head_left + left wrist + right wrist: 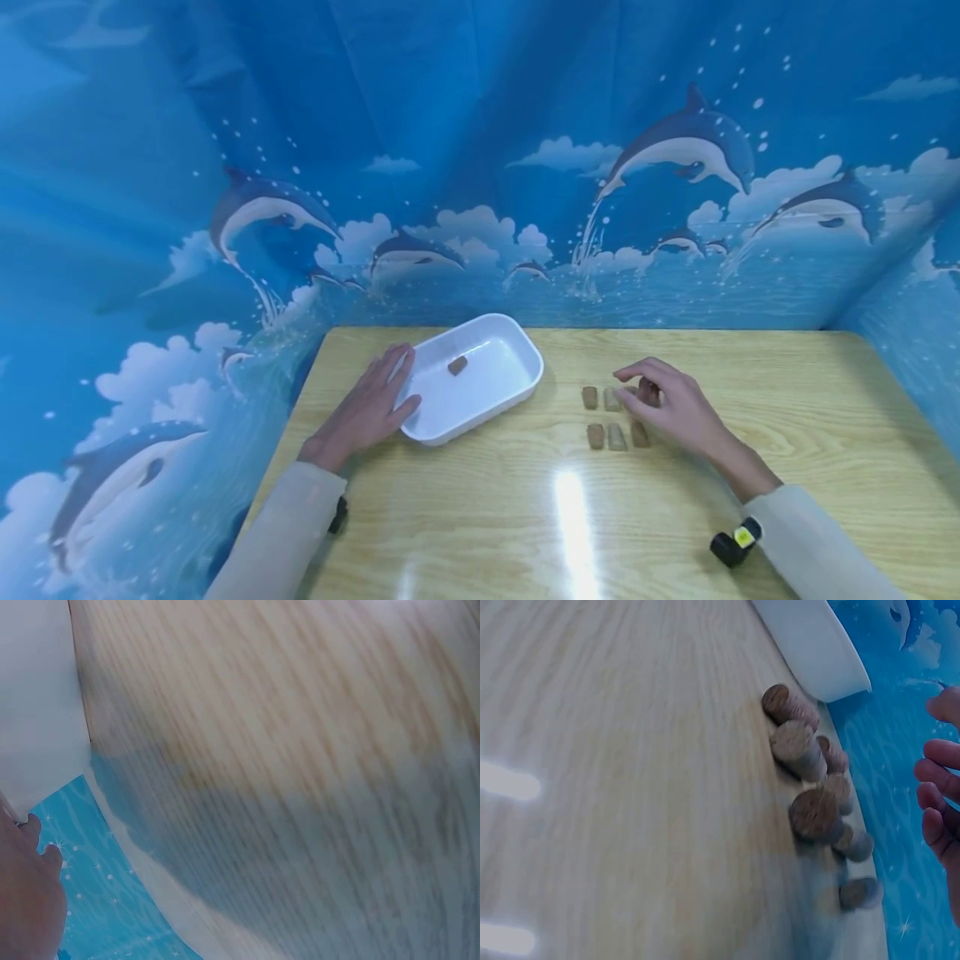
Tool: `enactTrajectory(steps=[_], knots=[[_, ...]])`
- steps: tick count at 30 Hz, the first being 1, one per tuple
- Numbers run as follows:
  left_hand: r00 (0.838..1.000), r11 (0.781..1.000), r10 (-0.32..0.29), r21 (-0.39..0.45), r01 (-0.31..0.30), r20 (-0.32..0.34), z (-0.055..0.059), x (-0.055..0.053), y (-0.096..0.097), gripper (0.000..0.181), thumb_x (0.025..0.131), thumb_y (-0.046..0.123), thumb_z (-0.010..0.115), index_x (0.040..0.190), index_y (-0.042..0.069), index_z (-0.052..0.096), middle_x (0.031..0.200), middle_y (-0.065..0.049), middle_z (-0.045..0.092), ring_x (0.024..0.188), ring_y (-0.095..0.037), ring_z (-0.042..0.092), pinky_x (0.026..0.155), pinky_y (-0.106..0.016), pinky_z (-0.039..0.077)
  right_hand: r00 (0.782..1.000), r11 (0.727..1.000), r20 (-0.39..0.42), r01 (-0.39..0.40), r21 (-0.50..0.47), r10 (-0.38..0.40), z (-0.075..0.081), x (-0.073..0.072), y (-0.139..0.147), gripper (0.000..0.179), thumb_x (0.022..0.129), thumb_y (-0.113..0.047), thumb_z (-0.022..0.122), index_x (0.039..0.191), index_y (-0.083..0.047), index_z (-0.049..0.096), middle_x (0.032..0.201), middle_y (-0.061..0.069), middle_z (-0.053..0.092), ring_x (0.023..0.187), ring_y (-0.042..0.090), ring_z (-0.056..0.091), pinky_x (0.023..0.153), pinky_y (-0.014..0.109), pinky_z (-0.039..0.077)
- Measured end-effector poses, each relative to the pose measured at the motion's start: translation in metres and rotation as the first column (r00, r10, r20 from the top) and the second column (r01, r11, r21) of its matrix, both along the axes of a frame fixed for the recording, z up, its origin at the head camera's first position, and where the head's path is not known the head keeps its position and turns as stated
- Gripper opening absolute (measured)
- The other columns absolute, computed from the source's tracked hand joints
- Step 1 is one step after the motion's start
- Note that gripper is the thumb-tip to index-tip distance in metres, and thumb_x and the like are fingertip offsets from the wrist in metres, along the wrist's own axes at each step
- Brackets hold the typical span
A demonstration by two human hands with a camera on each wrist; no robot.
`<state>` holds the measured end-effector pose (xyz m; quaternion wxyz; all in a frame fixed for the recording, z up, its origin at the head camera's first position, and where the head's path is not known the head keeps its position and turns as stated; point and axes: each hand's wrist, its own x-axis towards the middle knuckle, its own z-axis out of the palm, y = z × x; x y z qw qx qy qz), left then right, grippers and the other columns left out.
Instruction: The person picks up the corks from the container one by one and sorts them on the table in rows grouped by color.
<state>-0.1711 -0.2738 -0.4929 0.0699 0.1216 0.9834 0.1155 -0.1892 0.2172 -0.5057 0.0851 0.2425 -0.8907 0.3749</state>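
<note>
My left hand (367,408) rests at the left end of a white tray (487,392), fingers extended along its rim and thumb over the near edge. One brown cork (457,365) lies in the tray. To the right, several tapered corks stand on the table in two rows, among them a brown cork (596,436) and a paler cork (616,437). Above the right end of these rows hovers my right hand (678,408), thumb and forefinger apart, with nothing between them. The right wrist view has these corks (814,816) beside the fingers (941,754).
The wood-grain table (480,517) reflects a bright strip of light in front of the corks. Behind it and along the sides hangs a blue curtain (480,150) printed with dolphins and clouds. Each wrist carries a small black device, like the one on the right (727,550).
</note>
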Motion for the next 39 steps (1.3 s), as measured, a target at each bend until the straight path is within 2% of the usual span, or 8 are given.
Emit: enactTrajectory(steps=[5, 11, 15, 19, 24, 30, 39], knots=[[1.000, 1.000, -0.005, -0.005, 0.005, -0.009, -0.002, -0.002, 0.000, 0.086, 0.114, 0.050, 0.049, 0.177, 0.019, 0.000, 0.186, -0.009, 0.003, 0.172, -0.035, 0.005, 0.140, -0.057, 0.011, 1.000, 1.000, 0.005, -0.011, 0.008, 0.011, 0.008, -0.012, -0.020, 0.023, 0.102, -0.023, 0.080, 0.123, -0.015, 0.078, 0.098, -0.006, 0.069, 0.074, 0.005, 0.057, 0.064, 0.025, 0.053], [1.000, 1.000, -0.005, 0.006, 0.005, -0.011, -0.001, -0.002, 0.000, 0.086, 0.113, 0.050, 0.051, 0.177, 0.019, 0.001, 0.186, -0.009, 0.004, 0.172, -0.034, 0.004, 0.140, -0.056, 0.011, 0.999, 1.000, 0.042, -0.012, 0.003, 0.011, 0.017, -0.026, -0.048, 0.026, 0.100, -0.029, 0.082, 0.123, -0.017, 0.079, 0.104, 0.000, 0.074, 0.078, 0.009, 0.058, 0.068, 0.026, 0.054], [1.000, 1.000, -0.005, 0.006, 0.005, -0.011, -0.001, -0.001, 0.001, 0.085, 0.114, 0.050, 0.050, 0.177, 0.019, 0.001, 0.186, -0.009, 0.004, 0.172, -0.034, 0.004, 0.140, -0.056, 0.011, 0.997, 0.999, 0.073, -0.038, -0.008, 0.039, 0.021, -0.033, -0.068, 0.029, 0.100, -0.031, 0.081, 0.124, -0.015, 0.079, 0.107, 0.005, 0.076, 0.080, 0.013, 0.059, 0.070, 0.027, 0.053], [1.000, 1.000, -0.004, 0.008, 0.004, -0.011, 0.000, -0.001, 0.001, 0.085, 0.114, 0.050, 0.050, 0.177, 0.019, 0.002, 0.186, -0.009, 0.005, 0.172, -0.034, 0.005, 0.140, -0.055, 0.012, 0.993, 0.997, 0.095, -0.071, -0.004, 0.071, 0.025, -0.040, -0.088, 0.032, 0.100, -0.034, 0.080, 0.124, -0.013, 0.080, 0.109, 0.005, 0.076, 0.081, 0.014, 0.059, 0.070, 0.030, 0.053], [1.000, 1.000, -0.004, -0.005, 0.004, -0.008, -0.001, -0.002, 0.002, 0.085, 0.114, 0.051, 0.049, 0.177, 0.019, 0.002, 0.186, -0.008, 0.004, 0.172, -0.034, 0.005, 0.140, -0.056, 0.011, 0.988, 0.993, 0.102, -0.116, 0.003, 0.115, 0.027, -0.046, -0.108, 0.030, 0.102, -0.035, 0.079, 0.122, -0.014, 0.080, 0.108, 0.000, 0.075, 0.082, 0.011, 0.060, 0.070, 0.030, 0.053], [1.000, 1.000, 0.009, -0.007, -0.009, 0.007, 0.001, -0.003, 0.004, 0.085, 0.114, 0.054, 0.047, 0.177, 0.021, 0.000, 0.186, -0.007, 0.003, 0.173, -0.034, 0.005, 0.140, -0.056, 0.012, 0.977, 0.983, 0.110, -0.183, 0.007, 0.181, 0.028, -0.052, -0.133, 0.031, 0.101, -0.035, 0.079, 0.122, -0.013, 0.079, 0.110, 0.000, 0.075, 0.085, 0.011, 0.062, 0.072, 0.031, 0.055], [1.000, 1.000, 0.005, -0.008, -0.005, 0.010, 0.000, -0.003, 0.001, 0.085, 0.113, 0.053, 0.047, 0.177, 0.018, 0.001, 0.186, -0.010, 0.003, 0.172, -0.036, 0.005, 0.140, -0.059, 0.012, 0.954, 0.966, 0.181, -0.253, 0.049, 0.240, 0.018, -0.057, -0.169, 0.035, 0.101, -0.034, 0.078, 0.126, -0.010, 0.078, 0.115, 0.003, 0.076, 0.093, 0.014, 0.066, 0.080, 0.032, 0.058]])
